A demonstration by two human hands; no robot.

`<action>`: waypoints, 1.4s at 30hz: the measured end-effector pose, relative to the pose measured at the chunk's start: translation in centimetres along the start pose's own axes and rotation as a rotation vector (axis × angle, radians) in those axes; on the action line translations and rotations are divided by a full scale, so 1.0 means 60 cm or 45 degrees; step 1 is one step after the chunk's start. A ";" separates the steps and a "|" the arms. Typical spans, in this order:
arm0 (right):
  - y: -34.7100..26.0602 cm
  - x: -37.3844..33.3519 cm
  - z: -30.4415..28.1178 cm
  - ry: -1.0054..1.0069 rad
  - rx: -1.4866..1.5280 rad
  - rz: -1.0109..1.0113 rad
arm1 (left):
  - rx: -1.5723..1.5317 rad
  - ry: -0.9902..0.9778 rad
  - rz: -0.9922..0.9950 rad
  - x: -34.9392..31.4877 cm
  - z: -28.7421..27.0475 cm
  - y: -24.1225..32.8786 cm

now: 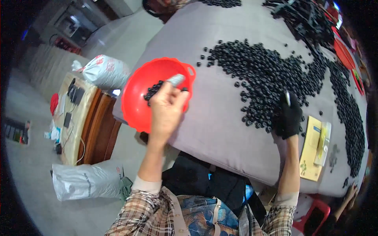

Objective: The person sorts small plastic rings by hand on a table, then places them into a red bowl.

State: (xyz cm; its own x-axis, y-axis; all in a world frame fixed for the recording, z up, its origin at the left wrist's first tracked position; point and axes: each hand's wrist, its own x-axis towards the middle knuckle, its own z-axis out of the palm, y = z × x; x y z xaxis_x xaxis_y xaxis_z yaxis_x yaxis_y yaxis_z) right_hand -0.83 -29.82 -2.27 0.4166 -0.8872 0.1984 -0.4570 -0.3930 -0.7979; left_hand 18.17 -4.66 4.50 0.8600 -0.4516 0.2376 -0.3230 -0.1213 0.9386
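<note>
My left hand (167,104) is bare and hovers over a red plastic bowl (136,114) with a scalloped rim. A silver-grey wrap (176,80) covers one fingertip. A small black part (184,89) shows at the thumb tip, seemingly pinched there. Inside the bowl lie several similar black parts (152,91), partly hidden behind the hand. My right hand (288,118), in a black glove, rests at the near side of a wide spread of small round black parts (260,67). Its fingers look curled, with a pale strip (288,99) at the tips; whatever they grip blends into the black.
A grey cloth (220,129) covers the table. Right of my glove lie a yellow card packet (309,149) and a clear strip (323,143). More black parts (348,114) line the right edge, near another person's hand (350,195). White sacks (104,72) and a wooden cabinet (98,126) stand left.
</note>
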 end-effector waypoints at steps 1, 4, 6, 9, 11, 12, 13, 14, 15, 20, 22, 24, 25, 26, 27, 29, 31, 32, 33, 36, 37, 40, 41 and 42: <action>0.012 -0.004 0.003 0.021 0.136 -0.130 | 0.043 -0.016 0.046 0.003 -0.007 -0.005; 0.004 0.006 -0.008 0.050 0.163 -0.168 | -0.004 -0.090 0.074 -0.006 0.014 0.001; 0.018 0.012 -0.019 0.078 0.125 -0.140 | 0.135 -0.334 0.126 -0.021 0.055 -0.009; 0.018 0.014 -0.019 0.080 0.065 -0.121 | 0.256 -0.477 0.191 -0.024 0.121 -0.012; 0.000 0.008 -0.019 0.077 0.085 -0.138 | 0.237 -0.508 0.211 -0.005 0.155 -0.047; 0.000 0.007 -0.019 0.083 0.082 -0.133 | 0.331 -0.481 0.292 0.008 0.169 -0.056; 0.006 0.008 -0.024 0.078 0.015 -0.185 | 0.412 -0.464 0.375 0.022 0.189 -0.061; 0.010 0.007 -0.022 0.061 -0.036 -0.237 | 0.414 -0.474 0.375 0.037 0.198 -0.064; 0.015 0.005 -0.017 0.055 0.026 -0.291 | 0.525 -0.430 0.402 0.054 0.204 -0.066; 0.015 -0.001 -0.018 0.059 -0.086 -0.442 | 0.778 -0.496 0.433 0.083 0.240 -0.090; 0.015 -0.001 -0.016 0.050 -0.135 -0.510 | 0.714 -0.559 0.362 0.088 0.242 -0.098; 0.008 -0.003 -0.019 0.024 -0.084 -0.524 | 0.788 -0.526 0.512 0.090 0.240 -0.098; 0.005 -0.003 -0.016 0.013 -0.075 -0.493 | 0.823 -0.484 0.641 0.094 0.238 -0.106; 0.003 -0.003 -0.014 0.003 -0.065 -0.463 | 0.814 -0.487 0.644 0.098 0.237 -0.114; 0.004 -0.002 -0.012 0.003 -0.066 -0.499 | 0.681 -0.457 0.543 0.102 0.236 -0.122; 0.005 -0.004 -0.012 -0.020 -0.068 -0.446 | 0.333 -0.459 0.183 0.101 0.246 -0.103; 0.010 -0.005 -0.009 -0.009 -0.112 -0.369 | 0.007 -0.526 -0.020 0.100 0.267 -0.084; 0.002 -0.004 -0.010 -0.006 -0.116 -0.377 | -0.295 -0.565 -0.216 0.099 0.272 -0.070; -0.005 -0.005 -0.011 -0.002 0.028 -0.255 | -0.569 -0.614 -0.223 0.086 0.287 -0.055; -0.028 -0.003 -0.005 -0.003 0.325 -0.041 | -0.865 -0.822 -0.406 0.066 0.308 -0.035; -0.040 -0.001 -0.008 -0.015 0.324 0.000 | -1.029 -0.892 -0.498 0.063 0.314 -0.040; -0.065 0.007 -0.002 -0.028 0.413 -0.044 | -1.176 -0.954 -0.582 0.052 0.317 -0.053; -0.065 0.010 0.004 -0.063 0.385 -0.068 | -1.182 -0.954 -0.588 0.050 0.317 -0.054; -0.064 0.014 0.009 -0.101 0.359 -0.092 | -1.212 -0.977 -0.580 0.049 0.316 -0.055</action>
State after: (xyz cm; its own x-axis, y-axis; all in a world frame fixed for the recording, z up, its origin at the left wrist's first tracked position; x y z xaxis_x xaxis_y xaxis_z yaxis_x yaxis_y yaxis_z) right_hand 1.68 -28.91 0.66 0.5051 -0.8334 0.2243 -0.1923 -0.3621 -0.9121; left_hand 14.28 -22.35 -2.67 0.2718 -0.9609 -0.0527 0.6126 0.1305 0.7795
